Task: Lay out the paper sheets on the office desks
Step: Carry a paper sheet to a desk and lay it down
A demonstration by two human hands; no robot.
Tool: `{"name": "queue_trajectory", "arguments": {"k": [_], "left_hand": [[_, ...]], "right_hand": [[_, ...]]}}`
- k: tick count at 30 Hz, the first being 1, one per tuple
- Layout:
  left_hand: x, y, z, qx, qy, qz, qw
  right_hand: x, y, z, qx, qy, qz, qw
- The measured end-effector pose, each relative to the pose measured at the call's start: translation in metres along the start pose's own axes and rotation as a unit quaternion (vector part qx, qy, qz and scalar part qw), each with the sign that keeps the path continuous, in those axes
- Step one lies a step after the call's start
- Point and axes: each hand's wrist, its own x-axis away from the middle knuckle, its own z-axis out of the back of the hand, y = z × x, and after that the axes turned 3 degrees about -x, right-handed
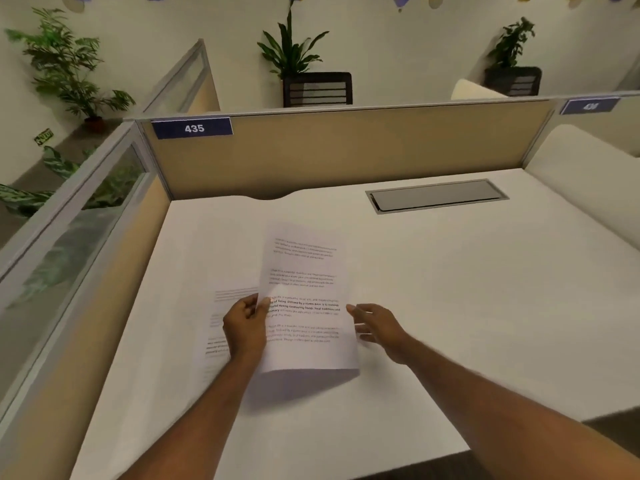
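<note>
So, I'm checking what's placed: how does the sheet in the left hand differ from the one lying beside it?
The held sheet is raised off the desk, pinched by the left hand; the flat sheet lies on it. The held sheet overlaps and hides part of the flat sheet. Both are white printed pages.

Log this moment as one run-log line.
left hand: holds printed sheet above desk | right hand: open beside sheet's right edge | another sheet: flat on desk, left
</note>
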Motion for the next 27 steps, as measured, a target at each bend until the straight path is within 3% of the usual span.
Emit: {"name": "queue_trajectory", "arguments": {"k": [7,15,27], "left_hand": [[0.035,0.021,-0.082,0.017,-0.061,-0.004,0.998],[0.082,0.042,-0.179,0.006,-0.13,0.005,0.991],[0.152,0.06,-0.327,-0.014,-0.192,0.039,0.98]], "right_hand": [[0.021,0.013,0.077,-0.079,0.116,0.012,0.99],[0.028,0.019,0.197,-0.079,0.188,0.062,0.977],[0.019,0.021,0.384,-0.086,0.22,0.081,0.968]]}}
